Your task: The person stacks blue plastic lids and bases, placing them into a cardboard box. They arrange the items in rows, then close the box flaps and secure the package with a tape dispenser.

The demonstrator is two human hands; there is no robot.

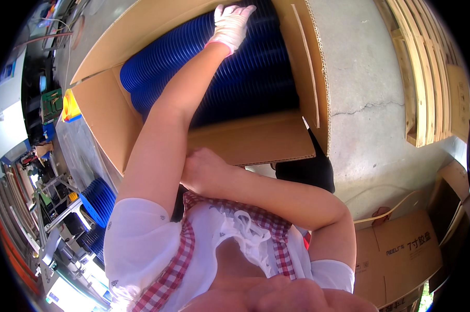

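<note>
My left hand (pixel 230 28), in a white glove, is stretched over an open cardboard box (pixel 245 144). Its fingers are bent over the far row of blue ridged plastic reels (pixel 175 57), and their tips are partly hidden. Packed side by side, the reels lie in long rows inside the box. My right hand (pixel 206 169) looks bare and is curled closed near the box's near side, next to my left forearm. That forearm hides part of the right hand's fingers, so what they hold, if anything, does not show.
Wooden pallets (pixel 419 73) stand at the far right on the cracked concrete floor (pixel 359 88). Another cardboard box (pixel 396 260) is at the lower right. More blue reels (pixel 97 200) are beside machinery at the left. A yellow object (pixel 70 105) sits beside the box's left flap.
</note>
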